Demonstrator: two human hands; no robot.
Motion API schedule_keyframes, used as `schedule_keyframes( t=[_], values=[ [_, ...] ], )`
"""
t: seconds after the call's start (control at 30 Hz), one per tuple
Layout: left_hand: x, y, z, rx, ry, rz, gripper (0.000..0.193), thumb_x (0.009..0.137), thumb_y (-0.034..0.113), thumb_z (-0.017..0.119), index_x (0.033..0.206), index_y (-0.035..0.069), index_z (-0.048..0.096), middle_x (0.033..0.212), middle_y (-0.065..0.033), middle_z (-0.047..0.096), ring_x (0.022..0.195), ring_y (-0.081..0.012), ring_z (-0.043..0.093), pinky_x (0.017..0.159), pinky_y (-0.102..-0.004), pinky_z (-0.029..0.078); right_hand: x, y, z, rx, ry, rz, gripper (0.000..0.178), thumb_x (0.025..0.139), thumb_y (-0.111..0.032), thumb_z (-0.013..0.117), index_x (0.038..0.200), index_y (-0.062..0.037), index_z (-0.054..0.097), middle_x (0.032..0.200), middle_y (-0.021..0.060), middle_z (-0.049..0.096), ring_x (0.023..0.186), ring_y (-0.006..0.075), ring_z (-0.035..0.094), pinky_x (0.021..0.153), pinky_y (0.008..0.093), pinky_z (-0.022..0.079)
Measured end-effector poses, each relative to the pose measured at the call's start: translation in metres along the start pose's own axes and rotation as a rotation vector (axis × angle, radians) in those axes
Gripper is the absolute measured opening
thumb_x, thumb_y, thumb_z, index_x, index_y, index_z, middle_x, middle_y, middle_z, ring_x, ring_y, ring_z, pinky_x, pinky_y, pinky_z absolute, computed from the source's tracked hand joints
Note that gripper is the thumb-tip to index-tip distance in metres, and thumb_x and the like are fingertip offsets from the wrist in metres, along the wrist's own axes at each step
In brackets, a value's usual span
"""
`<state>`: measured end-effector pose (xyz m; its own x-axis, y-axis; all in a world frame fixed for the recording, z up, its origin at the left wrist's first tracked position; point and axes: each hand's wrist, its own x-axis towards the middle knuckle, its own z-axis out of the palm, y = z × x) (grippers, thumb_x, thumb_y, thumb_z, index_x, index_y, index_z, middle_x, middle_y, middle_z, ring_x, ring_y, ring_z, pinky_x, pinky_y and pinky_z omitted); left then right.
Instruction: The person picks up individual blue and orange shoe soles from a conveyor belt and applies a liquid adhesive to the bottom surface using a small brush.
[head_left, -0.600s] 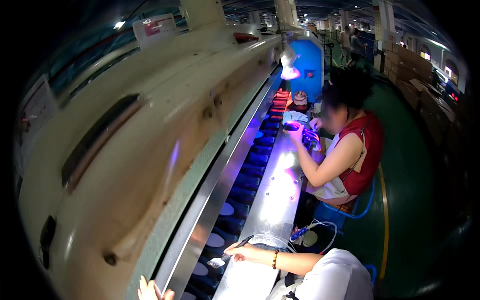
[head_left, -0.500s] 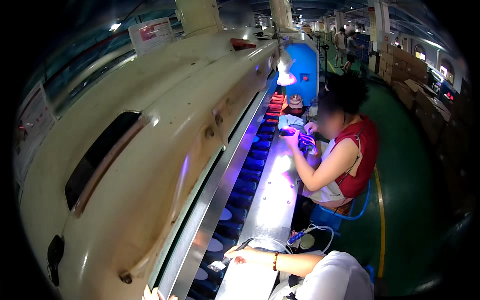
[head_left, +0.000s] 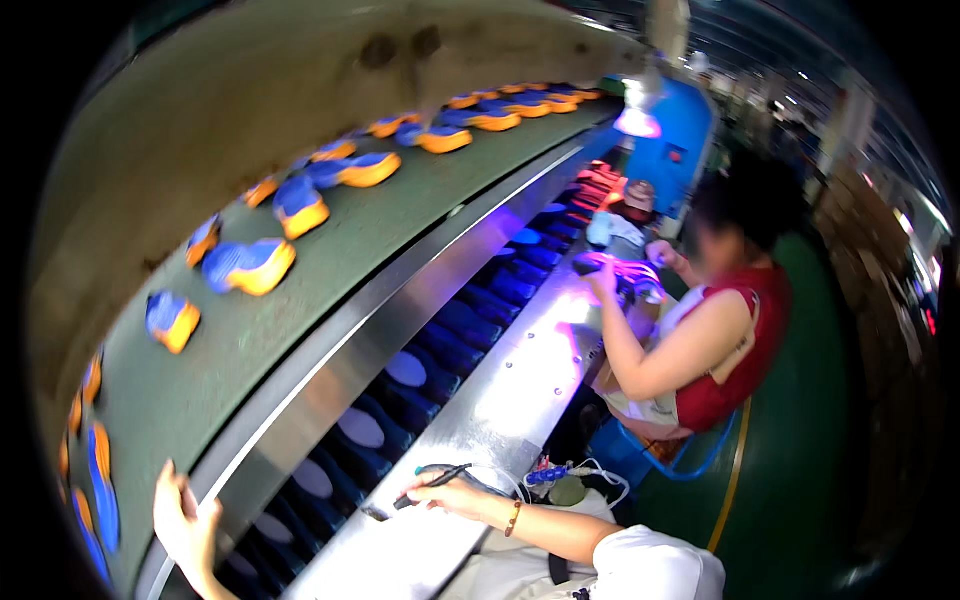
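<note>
My left hand (head_left: 185, 525) is at the lower left, by the rim of the metal rail (head_left: 360, 335). Its fingers and thumb are apart, with nothing in them. My right hand (head_left: 443, 493) is closed round a slim black-handled tool (head_left: 425, 483) over the bare metal bench (head_left: 465, 425). The tool's tip is blurred, and a white cable (head_left: 515, 483) curves close behind it. Beyond the rail, several blue-and-orange shoe soles (head_left: 250, 266) lie on a green conveyor belt (head_left: 350, 235). Dark shoe-shaped pieces and pale ovals (head_left: 361, 428) line the lower channel between rail and bench.
To the right a co-worker in a red top (head_left: 735, 340) sits on a blue chair, both hands on a shoe (head_left: 625, 277) in purple light. A glowing lamp (head_left: 637, 120) hangs before a blue machine panel (head_left: 675, 130). Stacked cartons (head_left: 860, 240) line the far right.
My view has shifted, bringing the belt and its soles into sight under the beige housing. My left hand has come further into view. My right hand still holds the tool.
</note>
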<state>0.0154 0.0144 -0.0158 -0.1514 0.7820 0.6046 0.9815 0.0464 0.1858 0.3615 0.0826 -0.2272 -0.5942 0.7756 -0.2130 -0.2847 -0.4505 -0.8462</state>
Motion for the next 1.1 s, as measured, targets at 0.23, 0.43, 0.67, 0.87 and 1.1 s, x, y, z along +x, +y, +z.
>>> schedule_keyframes(
  t=[0.23,0.43,0.67,0.87,1.1],
  values=[
    [-0.028,0.005,0.023,0.184,0.092,-0.033,0.053,0.055,0.031,0.075,0.096,0.002,0.059,0.096,-0.0124,0.063,0.083,-0.0281,0.061,0.076,-0.0325,0.049,-0.055,-0.013,-0.05,0.15,-0.005,0.023,0.017,0.085,-0.01,0.057,0.099,-0.0025,0.063,0.089,0.0026,0.062,0.073,0.0054,0.052,0.066,0.0176,0.041],
    [-0.017,0.013,0.013,0.448,0.247,0.24,0.049,0.061,0.048,0.069,0.085,0.005,0.06,0.082,-0.0083,0.062,0.075,-0.0262,0.061,0.065,-0.0338,0.048,-0.064,-0.001,-0.076,0.194,-0.078,0.0,0.018,0.086,-0.008,0.053,0.102,0.0004,0.058,0.102,0.0113,0.062,0.085,0.0142,0.059,0.07,0.0238,0.047],
    [-0.025,0.018,0.012,0.524,0.053,0.083,0.045,0.066,0.049,0.061,0.08,0.007,0.053,0.088,-0.0078,0.057,0.079,-0.0288,0.057,0.064,-0.0367,0.046,-0.068,0.0,-0.094,0.25,-0.101,0.075,0.02,0.087,-0.007,0.053,0.104,0.0027,0.056,0.101,0.0128,0.062,0.082,0.0146,0.059,0.07,0.0246,0.047],
    [-0.021,0.021,0.018,0.572,0.04,0.05,0.054,0.071,0.06,0.054,0.077,0.007,0.053,0.094,-0.0073,0.058,0.083,-0.0283,0.057,0.066,-0.0356,0.047,-0.074,0.004,-0.107,0.244,-0.091,0.136,0.02,0.088,-0.007,0.051,0.104,0.0026,0.055,0.104,0.0149,0.06,0.081,0.0173,0.06,0.071,0.0268,0.048],
    [-0.02,0.023,0.018,0.556,0.095,0.042,0.057,0.069,0.064,0.054,0.076,0.007,0.054,0.084,-0.0065,0.057,0.077,-0.027,0.058,0.063,-0.0349,0.047,-0.063,0.017,-0.095,0.282,-0.097,0.164,0.021,0.088,-0.008,0.051,0.104,0.0034,0.054,0.099,0.0147,0.061,0.081,0.0189,0.06,0.071,0.0288,0.05]
  ],
)
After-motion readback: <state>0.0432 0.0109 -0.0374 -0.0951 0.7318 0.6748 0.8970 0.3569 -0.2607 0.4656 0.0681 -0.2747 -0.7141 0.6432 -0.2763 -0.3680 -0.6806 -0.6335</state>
